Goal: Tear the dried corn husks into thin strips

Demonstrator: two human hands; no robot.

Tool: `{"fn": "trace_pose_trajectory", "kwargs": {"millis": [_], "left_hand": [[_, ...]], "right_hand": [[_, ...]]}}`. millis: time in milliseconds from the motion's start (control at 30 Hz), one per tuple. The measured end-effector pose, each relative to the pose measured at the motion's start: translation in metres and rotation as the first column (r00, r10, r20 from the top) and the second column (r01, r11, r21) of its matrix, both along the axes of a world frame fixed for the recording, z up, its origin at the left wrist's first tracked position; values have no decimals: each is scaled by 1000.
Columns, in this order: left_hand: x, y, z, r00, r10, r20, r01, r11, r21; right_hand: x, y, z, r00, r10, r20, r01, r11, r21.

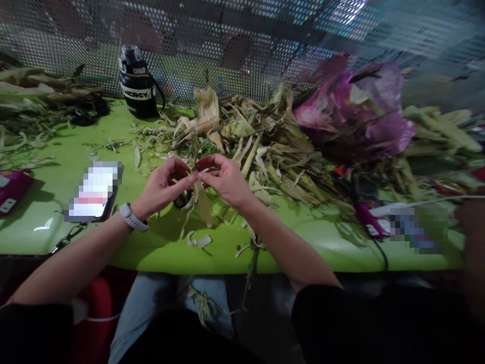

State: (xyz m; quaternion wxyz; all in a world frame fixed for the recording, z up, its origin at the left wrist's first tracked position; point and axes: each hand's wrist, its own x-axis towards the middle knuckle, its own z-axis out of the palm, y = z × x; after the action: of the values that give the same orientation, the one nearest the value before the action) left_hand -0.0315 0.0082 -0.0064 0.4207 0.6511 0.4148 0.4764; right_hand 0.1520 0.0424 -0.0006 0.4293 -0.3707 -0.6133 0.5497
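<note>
Both my hands meet over the green table [151, 253], fingertips pinched together on a strip of corn husk [203, 202] that hangs down between them. My left hand [166, 183], with a pale watch on its wrist, grips the husk from the left. From the right my right hand [225, 182] pinches it at nearly the same spot. Partly behind my left fingers is a small dark ring-like thing [182, 199], perhaps scissor handles. Just beyond the hands lies a heap of dry corn husks [276, 136]. Small husk scraps [200, 240] lie on the table below.
A black bottle [138, 88] stands by the perforated metal screen [242, 45]. A lit phone [94, 189] lies left, near a purple power bank [13, 189]. At the right are a pink plastic bag [359, 111], cables and another device [417, 230]. More husks [34, 96] lie far left.
</note>
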Motion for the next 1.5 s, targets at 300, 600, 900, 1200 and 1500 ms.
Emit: {"fn": "trace_pose_trajectory", "kwargs": {"millis": [300, 600, 900, 1200, 1500], "left_hand": [[0, 5, -8, 1000, 3, 20, -2, 997, -80], [2, 4, 4, 938, 84, 335, 44, 933, -356], [-3, 4, 7, 942, 7, 335, 134, 908, -397], [-10, 11, -2, 938, -16, 346, 144, 927, -347], [-7, 8, -1, 972, 49, 228, 17, 960, -280]], "right_hand": [[3, -8, 4, 995, 30, 100, -35, 998, 54], [8, -3, 9, 949, -64, 307, -28, 958, 286], [5, 6, -4, 932, 323, 165, -332, 943, 26], [8, 6, 2, 949, 303, 90, -297, 952, -71], [8, -3, 7, 915, -48, 400, -84, 948, 308]]}}
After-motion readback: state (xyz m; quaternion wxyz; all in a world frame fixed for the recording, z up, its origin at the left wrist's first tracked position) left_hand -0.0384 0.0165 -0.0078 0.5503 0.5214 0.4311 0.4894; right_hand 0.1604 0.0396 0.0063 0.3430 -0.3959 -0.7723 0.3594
